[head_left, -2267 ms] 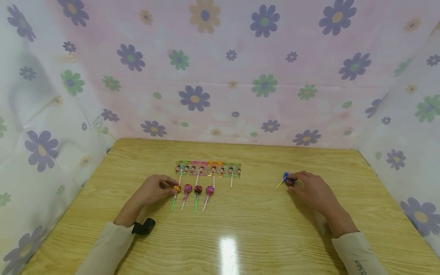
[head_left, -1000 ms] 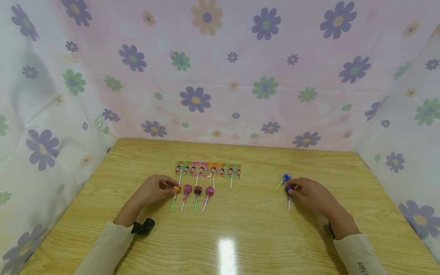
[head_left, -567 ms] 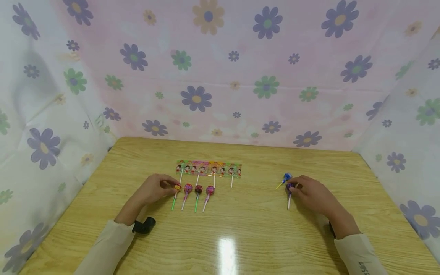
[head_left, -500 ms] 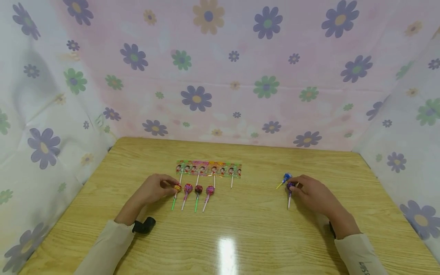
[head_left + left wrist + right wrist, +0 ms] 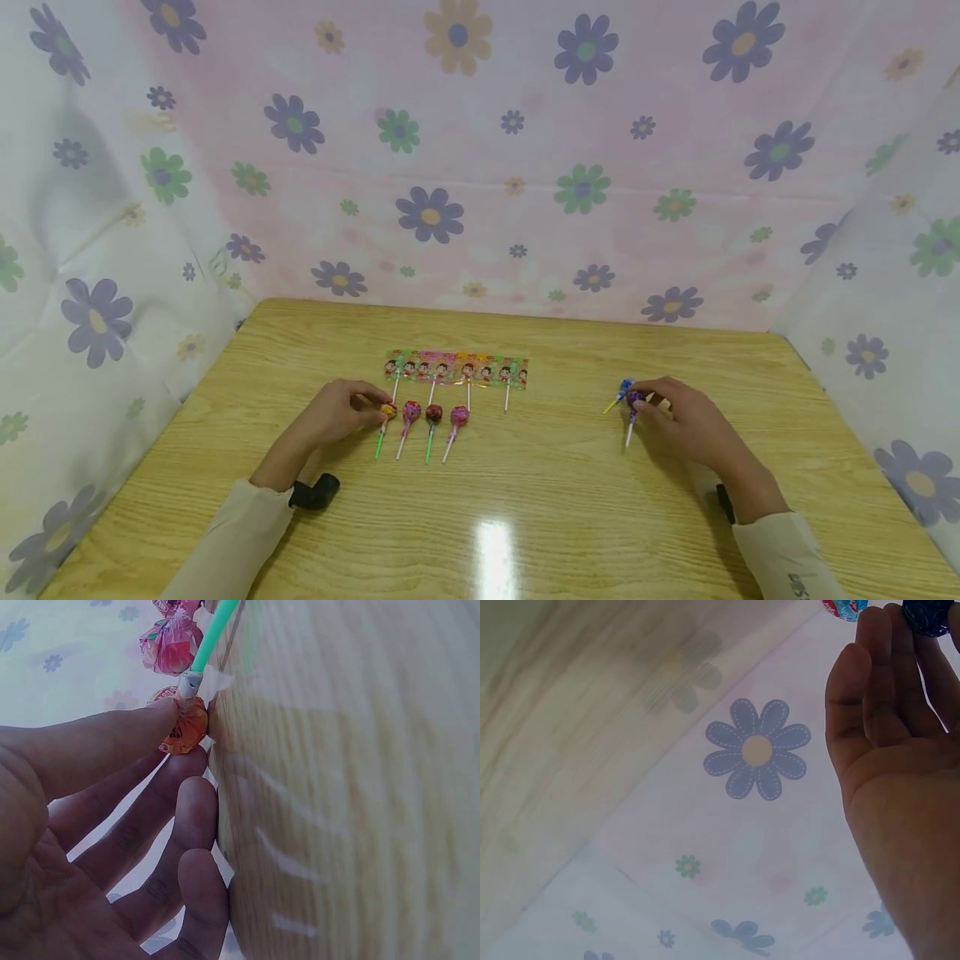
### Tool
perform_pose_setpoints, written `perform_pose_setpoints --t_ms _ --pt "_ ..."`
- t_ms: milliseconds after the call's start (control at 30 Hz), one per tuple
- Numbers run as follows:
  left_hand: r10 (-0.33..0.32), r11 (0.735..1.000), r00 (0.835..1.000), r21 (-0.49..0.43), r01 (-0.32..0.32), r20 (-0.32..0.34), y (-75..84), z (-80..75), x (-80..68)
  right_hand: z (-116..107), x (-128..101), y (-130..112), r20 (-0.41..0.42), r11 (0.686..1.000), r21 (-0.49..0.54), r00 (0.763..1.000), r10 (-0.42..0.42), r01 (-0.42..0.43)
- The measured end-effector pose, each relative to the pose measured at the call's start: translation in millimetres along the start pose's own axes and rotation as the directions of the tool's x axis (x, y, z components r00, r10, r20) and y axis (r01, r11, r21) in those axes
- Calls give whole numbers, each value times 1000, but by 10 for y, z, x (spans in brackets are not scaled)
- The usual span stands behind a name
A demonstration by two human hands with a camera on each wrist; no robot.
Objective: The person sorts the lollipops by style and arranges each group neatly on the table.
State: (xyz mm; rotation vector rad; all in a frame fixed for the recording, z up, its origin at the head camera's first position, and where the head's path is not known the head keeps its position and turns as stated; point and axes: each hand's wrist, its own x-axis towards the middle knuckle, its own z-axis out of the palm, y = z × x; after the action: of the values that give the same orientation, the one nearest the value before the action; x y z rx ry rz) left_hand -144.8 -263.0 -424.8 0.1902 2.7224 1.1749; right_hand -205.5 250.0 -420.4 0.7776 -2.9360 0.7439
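In the head view my left hand (image 5: 333,417) pinches the wrapped head of an orange lollipop (image 5: 387,412) with a green stick. The left wrist view shows thumb and finger on that orange wrapper (image 5: 193,729), the other fingers bent loosely by the tabletop. Right of it lie three more lollipops in a row: pink (image 5: 411,412), dark red on a green stick (image 5: 433,414) and pink (image 5: 459,416). My right hand (image 5: 686,421) holds a purple lollipop (image 5: 635,400) by its head, its white stick pointing toward me. A blue lollipop (image 5: 626,387) on a yellow stick lies just behind it.
Behind the row lies a colourful strip of packaged sweets (image 5: 455,369) with several white sticks toward me. The wooden table (image 5: 547,500) is enclosed by flowered cloth (image 5: 480,167) at the back and sides.
My right hand has turned the purple lollipop so its stick points toward me, then shifted it slightly away from me, its stick now tilted. My left hand stays on the orange lollipop.
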Motion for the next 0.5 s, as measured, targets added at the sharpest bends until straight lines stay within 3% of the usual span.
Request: perform_pose_setpoints --t_ms 500 --pt "21 1000 1000 11 -21 8 -23 -3 2 187 125 -183 19 999 49 1000 -20 19"
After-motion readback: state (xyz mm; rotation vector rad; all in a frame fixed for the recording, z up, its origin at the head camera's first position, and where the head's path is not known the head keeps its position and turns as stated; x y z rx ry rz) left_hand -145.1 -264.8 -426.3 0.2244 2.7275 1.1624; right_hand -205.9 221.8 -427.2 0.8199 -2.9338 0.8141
